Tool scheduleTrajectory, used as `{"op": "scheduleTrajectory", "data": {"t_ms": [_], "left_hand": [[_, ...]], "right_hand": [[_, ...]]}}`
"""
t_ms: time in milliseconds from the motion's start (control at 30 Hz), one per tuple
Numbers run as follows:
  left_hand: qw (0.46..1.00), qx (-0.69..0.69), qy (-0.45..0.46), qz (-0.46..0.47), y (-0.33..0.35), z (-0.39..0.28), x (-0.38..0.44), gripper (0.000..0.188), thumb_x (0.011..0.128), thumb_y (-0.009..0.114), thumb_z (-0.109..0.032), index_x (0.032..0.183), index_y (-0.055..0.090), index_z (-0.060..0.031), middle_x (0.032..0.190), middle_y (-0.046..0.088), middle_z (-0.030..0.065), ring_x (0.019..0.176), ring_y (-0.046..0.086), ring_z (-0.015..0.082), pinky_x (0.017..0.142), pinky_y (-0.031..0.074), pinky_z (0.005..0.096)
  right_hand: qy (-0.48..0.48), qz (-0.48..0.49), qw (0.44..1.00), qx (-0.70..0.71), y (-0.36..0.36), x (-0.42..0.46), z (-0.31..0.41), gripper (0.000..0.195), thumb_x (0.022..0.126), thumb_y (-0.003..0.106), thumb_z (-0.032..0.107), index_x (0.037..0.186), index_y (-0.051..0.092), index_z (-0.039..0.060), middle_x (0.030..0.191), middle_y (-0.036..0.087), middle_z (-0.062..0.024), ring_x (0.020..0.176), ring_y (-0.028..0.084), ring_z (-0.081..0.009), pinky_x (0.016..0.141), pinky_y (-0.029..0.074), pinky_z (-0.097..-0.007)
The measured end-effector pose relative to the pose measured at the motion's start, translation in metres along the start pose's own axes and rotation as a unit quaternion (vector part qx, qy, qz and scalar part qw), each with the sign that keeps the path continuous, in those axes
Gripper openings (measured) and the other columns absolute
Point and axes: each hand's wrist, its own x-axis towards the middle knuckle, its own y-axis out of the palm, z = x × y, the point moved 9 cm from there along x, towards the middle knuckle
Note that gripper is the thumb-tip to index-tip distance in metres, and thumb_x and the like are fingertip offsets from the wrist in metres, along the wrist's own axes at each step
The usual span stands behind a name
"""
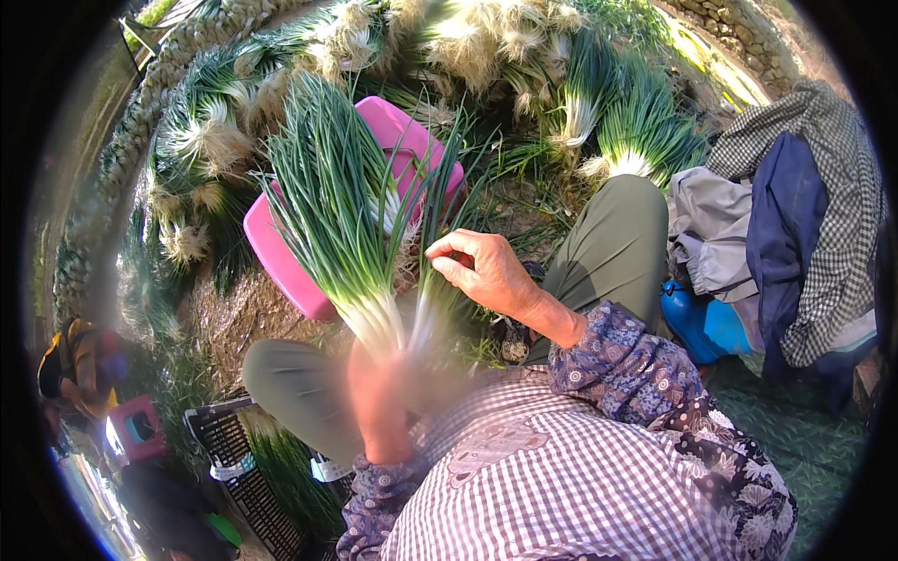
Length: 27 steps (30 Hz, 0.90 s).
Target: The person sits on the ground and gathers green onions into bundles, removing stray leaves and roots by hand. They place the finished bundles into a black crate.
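My left hand (379,396), partly lost behind a blurred smear, grips a bunch of green onions (337,210) by the white ends, with the green leaves fanning upward and away from me. A few stalks (423,308) stand a little apart on the bunch's right side. Beside these is my right hand (491,270), its thumb and forefinger bent towards each other at the leaves; whether a leaf is pinched between them cannot be told. Behind the bunch lies a pink plastic piece, perhaps a stool (287,259), with loose onions and roots on it.
Heaped green onions with pale roots (477,49) curve around the far side. A black plastic crate (245,477) holding green onions is by my left knee. Clothes (786,210) and a blue object (701,322) are at right. Another person (84,372) is at far left.
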Motion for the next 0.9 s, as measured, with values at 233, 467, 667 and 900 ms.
{"op": "scheduleTrajectory", "data": {"t_ms": [233, 467, 667, 900], "left_hand": [[0.999, -0.002, 0.03, 0.024, 0.005, -0.004, 0.001, 0.063, 0.076, 0.07, -0.005, 0.136, 0.049, 0.0015, 0.117, 0.063, 0.0092, 0.104, 0.062, 0.0191, 0.097, 0.047, 0.0335], [0.999, -0.003, 0.02, 0.031, 0.014, -0.005, 0.002, 0.06, 0.077, 0.068, -0.004, 0.134, 0.05, 0.0006, 0.114, 0.063, 0.0074, 0.1, 0.062, 0.0167, 0.093, 0.047, 0.0311], [0.999, -0.005, 0.035, 0.002, 0.003, -0.002, 0.004, 0.056, 0.077, 0.069, -0.008, 0.13, 0.053, -0.0011, 0.107, 0.065, 0.0056, 0.091, 0.062, 0.0132, 0.078, 0.051, 0.0257], [1.0, 0.011, 0.026, 0.005, 0.003, 0.003, 0.005, 0.057, 0.076, 0.07, -0.01, 0.13, 0.053, -0.0028, 0.106, 0.065, 0.0054, 0.085, 0.062, 0.0111, 0.067, 0.051, 0.0229]], "right_hand": [[0.0, 0.017, 1.0, 0.025, 0.012, 0.006, 0.004, 0.014, 0.089, 0.068, 0.008, 0.101, 0.069, 0.0007, 0.075, 0.064, -0.0025, 0.066, 0.055, -0.0051, 0.061, 0.047, -0.0238], [0.226, 0.131, 0.94, 0.218, 0.062, 0.005, -0.019, 0.018, 0.094, 0.067, 0.021, 0.091, 0.07, 0.0029, 0.07, 0.063, 0.0021, 0.058, 0.052, -0.0034, 0.053, 0.041, -0.0216], [0.287, 0.121, 0.881, 0.355, 0.062, -0.02, -0.03, 0.016, 0.093, 0.069, 0.021, 0.091, 0.07, 0.0058, 0.073, 0.063, 0.0047, 0.054, 0.046, -0.0002, 0.047, 0.034, -0.0178], [0.291, 0.092, 0.897, 0.321, 0.065, -0.013, -0.037, 0.018, 0.093, 0.069, 0.02, 0.101, 0.067, 0.0047, 0.08, 0.064, 0.0059, 0.061, 0.051, 0.0007, 0.05, 0.036, -0.016]]}}
